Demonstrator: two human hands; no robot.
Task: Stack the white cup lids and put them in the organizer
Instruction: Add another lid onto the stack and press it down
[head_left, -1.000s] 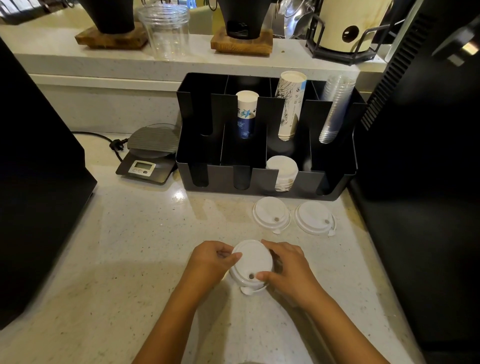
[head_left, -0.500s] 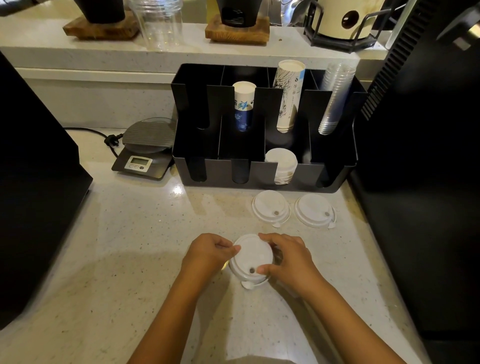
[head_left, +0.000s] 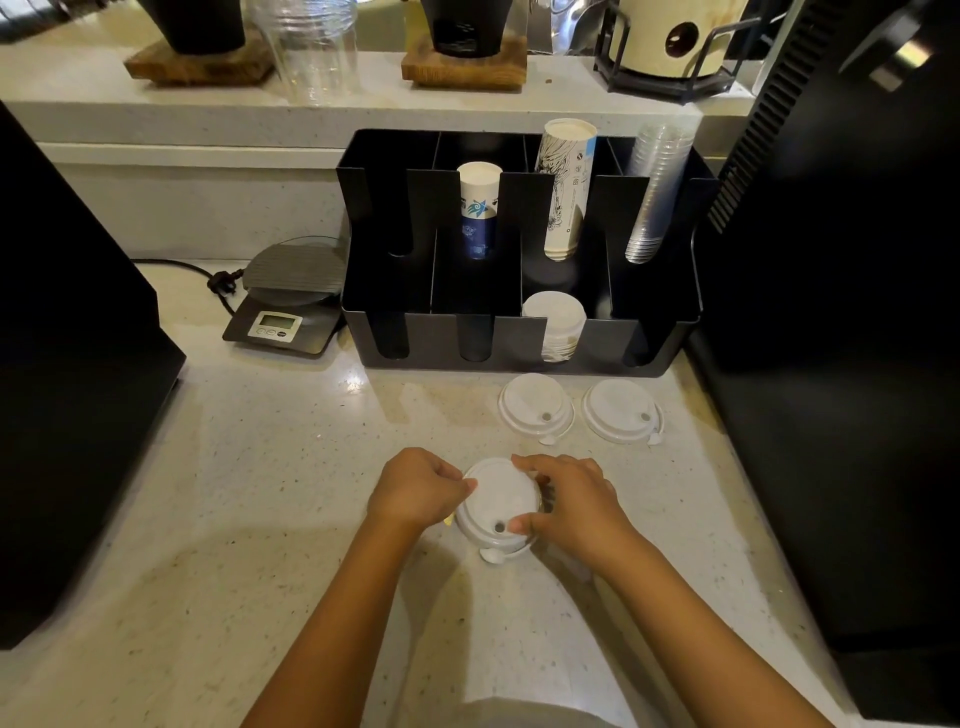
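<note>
A small stack of white cup lids (head_left: 497, 503) rests on the counter near me. My left hand (head_left: 415, 486) grips its left edge and my right hand (head_left: 569, 499) grips its right edge, thumb by the sip hole. Two more white lids lie flat farther back: one (head_left: 535, 404) and another (head_left: 621, 408) to its right, both just in front of the black organizer (head_left: 660, 338). A stack of white lids (head_left: 555, 325) stands in the organizer's front compartment, second from the right.
The organizer also holds a blue-printed paper cup stack (head_left: 478, 213), a taller paper cup stack (head_left: 566, 187) and clear plastic cups (head_left: 654, 192). A digital scale (head_left: 288, 296) sits to its left. Black machines (head_left: 67, 415) (head_left: 841, 364) flank the counter on both sides.
Both hands stay on the lid stack in about the same spot; the fingers have shifted slightly around its rim. The two loose lids have not moved.
</note>
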